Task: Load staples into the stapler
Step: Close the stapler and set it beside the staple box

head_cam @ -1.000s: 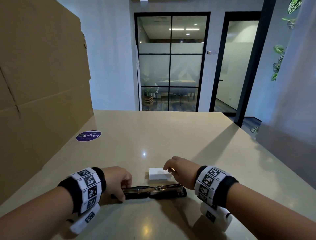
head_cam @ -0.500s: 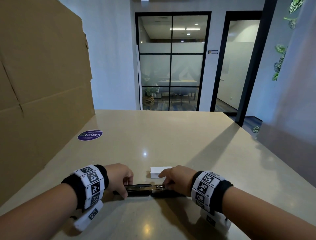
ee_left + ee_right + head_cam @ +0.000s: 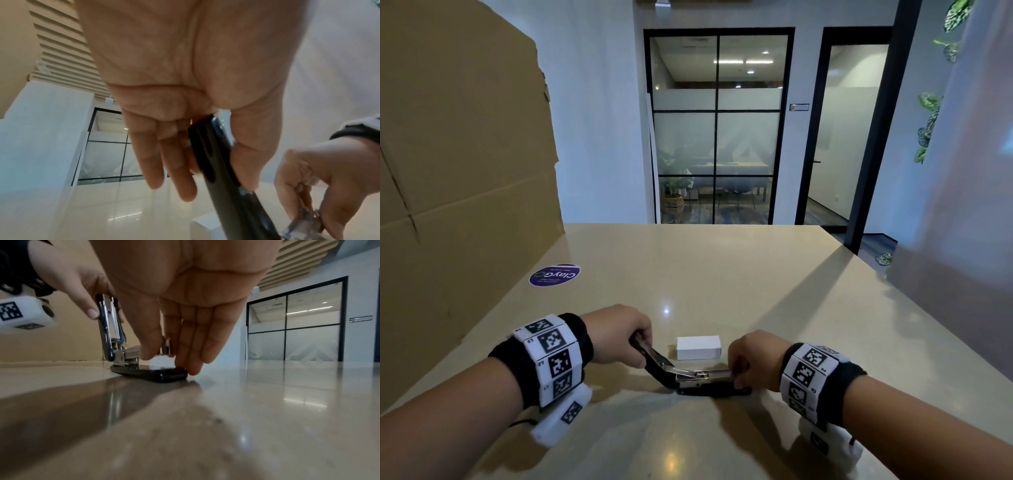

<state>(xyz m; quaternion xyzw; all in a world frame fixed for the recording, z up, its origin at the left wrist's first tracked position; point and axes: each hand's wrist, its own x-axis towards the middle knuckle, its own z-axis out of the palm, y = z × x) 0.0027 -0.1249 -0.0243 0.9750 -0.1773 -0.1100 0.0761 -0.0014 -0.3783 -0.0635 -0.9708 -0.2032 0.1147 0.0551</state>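
Note:
A black stapler [image 3: 714, 390] lies on the beige table [image 3: 722, 274] close to me, its base flat. My left hand [image 3: 643, 346] grips the black top cover [image 3: 207, 154] and holds it swung up and to the left from the hinge; in the right wrist view the cover [image 3: 109, 324] stands nearly upright. My right hand [image 3: 738, 375] pinches the front end of the metal staple channel [image 3: 703, 375], fingertips [image 3: 193, 368] down by the base tip [image 3: 164, 374]. A small white staple box [image 3: 698, 347] sits just behind the stapler, untouched.
A tall cardboard panel [image 3: 458, 171] stands along the table's left side. A round purple sticker [image 3: 554, 274] lies on the table at the left. The table's right edge [image 3: 859, 260] drops toward the floor; glass doors are beyond the far edge.
My right hand has moved from beside the white box onto the stapler's front end. My left hand has lifted the cover's end off the table, so it now slopes upward.

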